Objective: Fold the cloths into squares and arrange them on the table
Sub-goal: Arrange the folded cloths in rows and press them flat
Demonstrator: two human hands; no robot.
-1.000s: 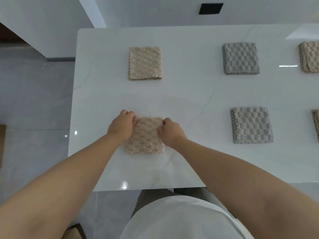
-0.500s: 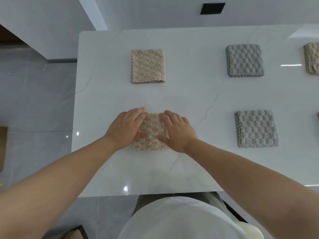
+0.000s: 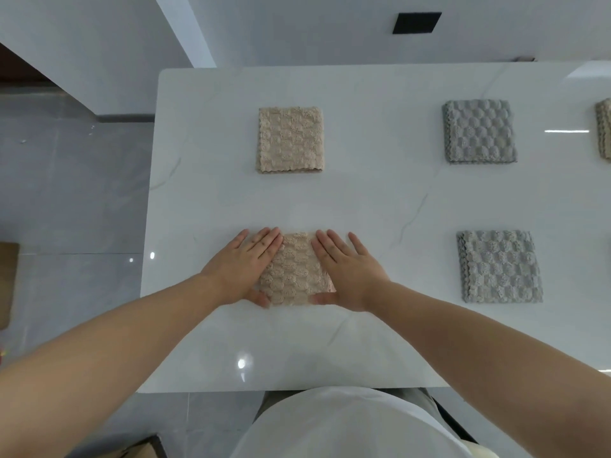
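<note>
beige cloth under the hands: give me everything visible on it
The beige cloth is folded into a rough square with a bumpy, plush waffle texture and lies flat near the front of the white table. The left hand and right hand press flat on its sides, fingers spread, covering both edges.

Table (image 3: 363, 200): white, faint grey veining. Near-left cloth (image 3: 294, 269) and far-left cloth (image 3: 290, 139): beige, bubble-textured checks. Near-right cloth (image 3: 499, 266) and far-right cloth (image 3: 480, 131): grey, same pattern.
</note>
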